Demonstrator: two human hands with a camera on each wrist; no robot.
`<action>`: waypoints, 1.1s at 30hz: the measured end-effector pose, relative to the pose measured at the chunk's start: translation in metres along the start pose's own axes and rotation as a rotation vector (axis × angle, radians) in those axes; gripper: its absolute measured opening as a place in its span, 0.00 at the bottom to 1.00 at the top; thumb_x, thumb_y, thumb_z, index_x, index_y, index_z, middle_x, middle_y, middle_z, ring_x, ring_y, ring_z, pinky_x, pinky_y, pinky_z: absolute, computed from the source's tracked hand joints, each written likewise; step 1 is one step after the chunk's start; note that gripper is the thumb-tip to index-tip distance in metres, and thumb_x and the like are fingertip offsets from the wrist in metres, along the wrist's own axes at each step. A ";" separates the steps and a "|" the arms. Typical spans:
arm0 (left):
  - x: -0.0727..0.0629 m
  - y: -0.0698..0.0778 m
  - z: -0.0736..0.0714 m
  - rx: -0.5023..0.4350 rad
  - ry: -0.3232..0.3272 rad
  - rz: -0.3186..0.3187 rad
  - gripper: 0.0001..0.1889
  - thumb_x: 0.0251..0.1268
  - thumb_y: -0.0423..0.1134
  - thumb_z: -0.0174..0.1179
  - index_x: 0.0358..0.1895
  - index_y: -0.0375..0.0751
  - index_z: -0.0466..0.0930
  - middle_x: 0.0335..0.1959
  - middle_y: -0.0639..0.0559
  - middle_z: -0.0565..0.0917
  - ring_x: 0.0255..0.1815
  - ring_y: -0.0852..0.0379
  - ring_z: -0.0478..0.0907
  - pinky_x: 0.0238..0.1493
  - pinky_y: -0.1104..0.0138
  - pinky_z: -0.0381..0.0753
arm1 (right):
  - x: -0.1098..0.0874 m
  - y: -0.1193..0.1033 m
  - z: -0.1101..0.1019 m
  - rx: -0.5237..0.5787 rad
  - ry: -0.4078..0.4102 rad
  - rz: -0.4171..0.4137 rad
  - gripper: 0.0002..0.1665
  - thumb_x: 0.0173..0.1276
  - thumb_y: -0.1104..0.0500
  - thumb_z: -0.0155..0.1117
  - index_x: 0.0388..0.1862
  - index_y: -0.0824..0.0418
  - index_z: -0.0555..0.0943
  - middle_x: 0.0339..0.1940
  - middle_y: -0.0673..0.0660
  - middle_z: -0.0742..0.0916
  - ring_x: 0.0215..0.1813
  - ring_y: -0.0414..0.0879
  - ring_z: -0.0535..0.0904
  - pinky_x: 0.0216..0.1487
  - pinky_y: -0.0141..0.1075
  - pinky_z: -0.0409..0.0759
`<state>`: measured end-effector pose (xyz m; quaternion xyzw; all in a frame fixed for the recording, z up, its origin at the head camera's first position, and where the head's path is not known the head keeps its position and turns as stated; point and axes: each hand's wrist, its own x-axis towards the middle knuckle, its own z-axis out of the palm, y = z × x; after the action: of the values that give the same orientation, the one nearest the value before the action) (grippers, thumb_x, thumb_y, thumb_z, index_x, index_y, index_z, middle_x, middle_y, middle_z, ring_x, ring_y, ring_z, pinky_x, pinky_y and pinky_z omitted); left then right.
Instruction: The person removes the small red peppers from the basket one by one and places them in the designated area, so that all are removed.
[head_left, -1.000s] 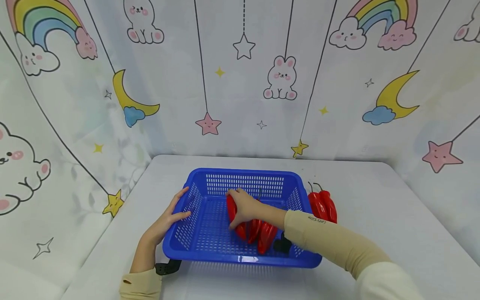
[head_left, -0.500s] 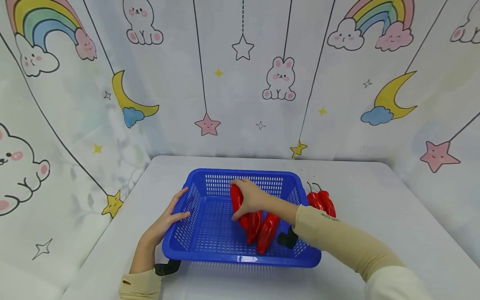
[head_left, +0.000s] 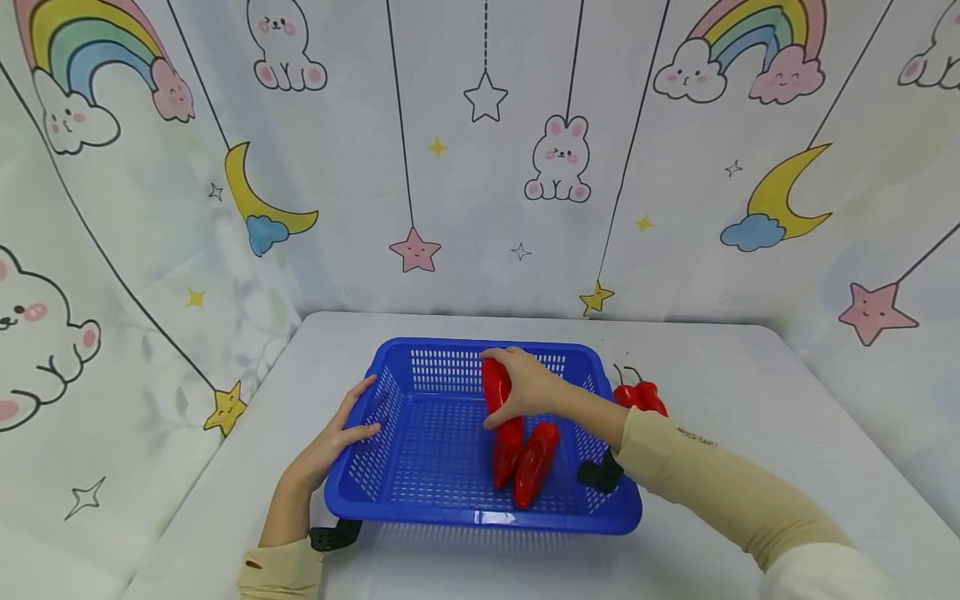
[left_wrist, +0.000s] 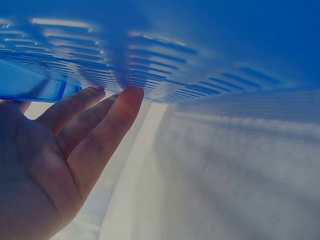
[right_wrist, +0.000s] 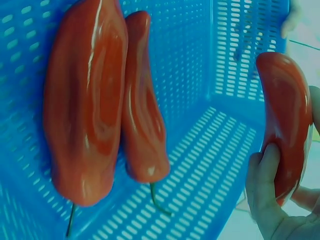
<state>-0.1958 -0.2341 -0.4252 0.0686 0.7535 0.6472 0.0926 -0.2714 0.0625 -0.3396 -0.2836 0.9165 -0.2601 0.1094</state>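
Steadying the blue basket (head_left: 420, 479) is probably why the left hand (head_left: 326, 454) rests straight-fingered on its left side. The right hand (head_left: 527, 387) grips a red pepper (head_left: 496, 382) over it (thumb opposite fingers, looks secure). Two other peppers (head_left: 536, 467) inside, two loose peppers (head_left: 651, 399) toward the table's right edge: five total, one basket.

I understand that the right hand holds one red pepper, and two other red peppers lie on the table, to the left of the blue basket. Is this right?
The side is wrong: the head view shows those two peppers on the table to the right of the blue basket. The right hand does hold one red pepper.
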 end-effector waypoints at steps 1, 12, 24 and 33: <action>0.000 0.000 0.000 -0.001 -0.001 0.001 0.37 0.63 0.41 0.49 0.71 0.62 0.39 0.71 0.40 0.40 0.62 0.29 0.55 0.44 0.49 0.76 | -0.001 0.001 -0.002 -0.004 0.005 -0.001 0.54 0.39 0.54 0.79 0.66 0.57 0.63 0.57 0.62 0.72 0.54 0.55 0.72 0.38 0.43 0.80; 0.000 -0.001 0.001 -0.001 0.003 -0.002 0.36 0.64 0.41 0.49 0.71 0.63 0.40 0.71 0.40 0.40 0.62 0.29 0.56 0.43 0.49 0.76 | -0.017 0.016 -0.019 -0.008 0.031 0.016 0.54 0.41 0.55 0.78 0.68 0.57 0.62 0.55 0.63 0.73 0.53 0.57 0.72 0.38 0.43 0.80; 0.000 0.001 0.000 -0.010 0.003 -0.006 0.37 0.63 0.41 0.49 0.71 0.62 0.40 0.71 0.40 0.39 0.62 0.29 0.56 0.43 0.49 0.76 | -0.036 0.039 -0.037 -0.052 0.098 -0.006 0.55 0.41 0.53 0.78 0.68 0.61 0.61 0.60 0.66 0.72 0.57 0.62 0.69 0.41 0.47 0.79; 0.000 0.000 0.001 -0.010 0.003 -0.005 0.37 0.63 0.41 0.49 0.71 0.62 0.40 0.71 0.41 0.39 0.63 0.30 0.54 0.44 0.49 0.75 | -0.051 0.057 -0.048 -0.057 0.130 0.005 0.56 0.40 0.50 0.78 0.68 0.61 0.61 0.58 0.67 0.73 0.57 0.63 0.69 0.42 0.51 0.78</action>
<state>-0.1953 -0.2336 -0.4249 0.0651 0.7506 0.6509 0.0935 -0.2728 0.1517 -0.3270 -0.2668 0.9294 -0.2513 0.0420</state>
